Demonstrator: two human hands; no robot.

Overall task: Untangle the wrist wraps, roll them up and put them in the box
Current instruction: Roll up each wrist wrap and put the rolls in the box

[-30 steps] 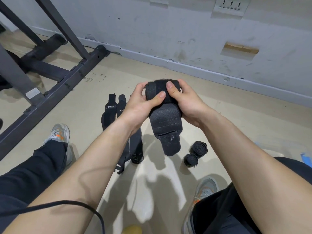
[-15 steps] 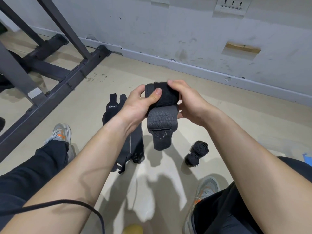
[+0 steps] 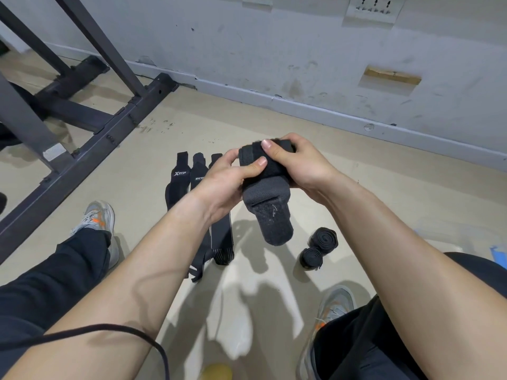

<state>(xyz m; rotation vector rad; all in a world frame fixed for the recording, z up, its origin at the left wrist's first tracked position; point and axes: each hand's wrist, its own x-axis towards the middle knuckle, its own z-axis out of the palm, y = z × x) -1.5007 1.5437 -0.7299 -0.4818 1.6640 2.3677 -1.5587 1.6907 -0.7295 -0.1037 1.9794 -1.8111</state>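
the grip of the left hand is closed on the black fabric wrist wrap, with the thumb pressed across the front of the half-made roll. the grip of the right hand clamps the same roll from 3 o'clock, thumb on top. the wrap is in the air between both hands, above the beige floor.

to roll it well, i judge each turn needs pulling snug with the edges flush, so the roll does not cone, and the velcro should be pressed down last.

the rolled part's axis runs 9 to 3 o'clock. the loose velcro tail hangs toward 6 o'clock, with its long axis 12 to 6.

at 5 o'clock of the hands two finished black rolls lie touching on the floor. at 8 o'clock flat black wraps lie side by side. i cannot make out the box.
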